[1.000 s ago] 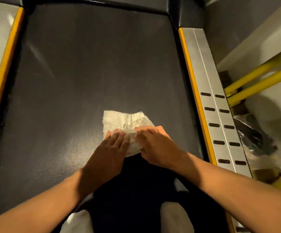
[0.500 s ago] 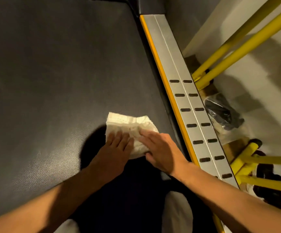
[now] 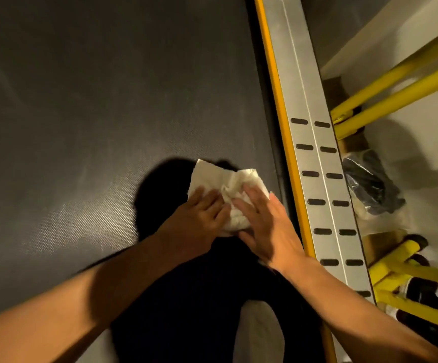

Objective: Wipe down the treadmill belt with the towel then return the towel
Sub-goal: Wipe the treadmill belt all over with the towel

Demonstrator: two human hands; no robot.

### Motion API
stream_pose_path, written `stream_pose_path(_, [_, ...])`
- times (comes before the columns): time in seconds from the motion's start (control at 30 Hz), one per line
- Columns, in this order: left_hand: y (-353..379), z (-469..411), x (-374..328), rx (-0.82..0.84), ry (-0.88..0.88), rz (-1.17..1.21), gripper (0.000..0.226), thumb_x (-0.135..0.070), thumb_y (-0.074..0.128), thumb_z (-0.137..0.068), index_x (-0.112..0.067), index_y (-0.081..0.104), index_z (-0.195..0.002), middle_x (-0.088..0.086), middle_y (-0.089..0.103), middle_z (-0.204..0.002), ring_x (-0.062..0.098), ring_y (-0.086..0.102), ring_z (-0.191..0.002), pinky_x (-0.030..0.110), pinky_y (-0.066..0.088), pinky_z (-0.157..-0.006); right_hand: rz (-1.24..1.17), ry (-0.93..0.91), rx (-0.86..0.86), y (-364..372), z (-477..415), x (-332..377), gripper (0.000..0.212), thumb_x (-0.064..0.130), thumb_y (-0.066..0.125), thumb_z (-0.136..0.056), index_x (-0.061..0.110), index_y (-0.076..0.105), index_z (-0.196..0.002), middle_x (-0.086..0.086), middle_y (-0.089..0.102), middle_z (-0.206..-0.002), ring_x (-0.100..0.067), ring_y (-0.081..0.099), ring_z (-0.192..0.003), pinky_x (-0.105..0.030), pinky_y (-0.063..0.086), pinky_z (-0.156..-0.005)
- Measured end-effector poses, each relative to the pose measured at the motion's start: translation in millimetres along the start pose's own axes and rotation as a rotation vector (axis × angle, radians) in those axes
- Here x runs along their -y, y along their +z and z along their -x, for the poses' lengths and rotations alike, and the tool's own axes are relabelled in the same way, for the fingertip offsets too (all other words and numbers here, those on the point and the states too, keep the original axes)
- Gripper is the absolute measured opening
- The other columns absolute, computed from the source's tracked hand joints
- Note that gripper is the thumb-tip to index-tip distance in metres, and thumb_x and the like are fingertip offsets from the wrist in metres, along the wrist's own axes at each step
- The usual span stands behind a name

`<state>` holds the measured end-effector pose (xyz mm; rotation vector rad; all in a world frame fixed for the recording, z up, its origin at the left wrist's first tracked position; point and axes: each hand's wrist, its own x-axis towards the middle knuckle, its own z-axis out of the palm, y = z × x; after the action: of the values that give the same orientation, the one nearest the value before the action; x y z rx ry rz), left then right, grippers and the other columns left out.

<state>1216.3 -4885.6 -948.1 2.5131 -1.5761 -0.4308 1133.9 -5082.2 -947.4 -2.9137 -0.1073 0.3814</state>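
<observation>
A crumpled white towel (image 3: 225,179) lies on the dark textured treadmill belt (image 3: 107,100), close to the belt's right edge. My left hand (image 3: 199,216) presses flat on the towel's left part with straight fingers. My right hand (image 3: 267,224) presses on its right part, fingers spread and straight. Both hands cover the towel's near half. A dark shadow falls on the belt around the towel and hands.
A silver side rail (image 3: 314,153) with dark slots and a yellow strip (image 3: 278,113) borders the belt on the right. Beyond it stand yellow metal bars (image 3: 401,82) and a dark plastic bag (image 3: 369,182) on the floor. My dark-clothed knees are below the hands.
Both hands and the towel have moved right across the belt toward the side rail. The view has swung right, and the towel is more bunched up.
</observation>
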Motion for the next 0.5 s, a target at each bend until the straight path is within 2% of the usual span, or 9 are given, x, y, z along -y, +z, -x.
stream_pose_path(0.07, [-12.5,-14.5,9.5,-0.054,-0.072,0.023,0.047,-0.016,0.034,-0.084,-0.004,0.065,-0.118,0.017,0.064,-0.119,0.034,0.061,-0.112,0.057,0.046,-0.094,-0.013,0.03,-0.039,-0.9,-19.1,-1.2,0.072,0.035,0.061,-0.085,0.026,0.027,-0.147,-0.009,0.022,-0.155,-0.037,0.03,-0.137,-0.054,0.035,-0.108])
stream_pose_path(0.13, [-26.8,-30.8,13.1,0.075,-0.211,0.053,0.05,-0.023,0.031,-0.094,-0.015,0.039,-0.143,0.008,0.038,-0.149,0.027,0.035,-0.138,0.055,0.026,-0.111,-0.021,0.084,-0.076,3.7,-34.6,7.0,0.067,0.029,0.055,-0.091,0.02,0.024,-0.149,-0.013,0.022,-0.155,-0.035,0.029,-0.138,-0.05,0.035,-0.11])
stream_pose_path(0.17, [-33.4,-37.2,13.0,0.156,-0.263,0.075,0.053,-0.026,0.031,-0.097,-0.021,0.024,-0.15,0.003,0.022,-0.157,0.024,0.019,-0.144,0.053,0.014,-0.115,-0.026,0.09,-0.092,4.6,-38.2,11.7,0.062,0.029,0.051,-0.094,0.016,0.025,-0.148,-0.015,0.024,-0.154,-0.034,0.027,-0.14,-0.051,0.033,-0.11])
stream_pose_path(0.23, [-39.2,-48.1,6.2,0.242,-0.337,0.135,0.055,-0.023,0.033,-0.098,-0.022,0.015,-0.151,0.003,0.012,-0.159,0.025,0.009,-0.146,0.048,0.005,-0.118,-0.082,0.088,-0.13,3.1,-39.3,15.3,0.052,0.026,0.048,-0.096,0.01,0.036,-0.143,-0.016,0.031,-0.151,-0.032,0.026,-0.141,-0.052,0.029,-0.112])
stream_pose_path(0.3, [-38.6,-45.8,-3.9,0.237,-0.367,0.187,0.054,-0.018,0.031,-0.098,-0.019,0.02,-0.15,0.008,0.013,-0.158,0.029,0.012,-0.146,0.048,0.005,-0.117,-0.197,0.11,-0.173,-1.7,-31.3,12.6,0.036,0.021,0.045,-0.099,0.008,0.05,-0.132,-0.013,0.041,-0.146,-0.028,0.034,-0.137,-0.05,0.033,-0.108])
stream_pose_path(0.37, [-27.8,-44.8,-5.6,0.114,-0.357,0.169,0.053,-0.02,0.026,-0.094,-0.012,0.034,-0.145,0.017,0.026,-0.153,0.038,0.025,-0.141,0.053,0.012,-0.116,-0.276,0.135,-0.224,-5.9,-24.0,9.2,0.029,0.021,0.041,-0.101,0.009,0.055,-0.123,-0.009,0.046,-0.142,-0.024,0.041,-0.132,-0.046,0.039,-0.104])
stream_pose_path(0.4, [-25.4,-44.8,-4.4,0.038,-0.336,0.195,0.054,-0.02,0.024,-0.091,-0.007,0.043,-0.14,0.022,0.035,-0.148,0.043,0.032,-0.136,0.056,0.016,-0.113,-0.284,0.137,-0.224,-6.7,-22.5,9.1,0.03,0.022,0.043,-0.1,0.01,0.054,-0.126,-0.008,0.045,-0.143,-0.023,0.04,-0.134,-0.045,0.038,-0.106])
stream_pose_path(0.5, [-23.0,-41.6,4.5,0.028,-0.242,0.15,0.048,-0.013,0.033,-0.091,-0.004,0.049,-0.135,0.025,0.043,-0.142,0.048,0.041,-0.129,0.056,0.027,-0.11,-0.192,0.117,-0.223,3.8,-23.1,11.5,0.049,0.024,0.054,-0.095,0.015,0.04,-0.141,-0.006,0.033,-0.152,-0.023,0.025,-0.142,-0.043,0.028,-0.115])
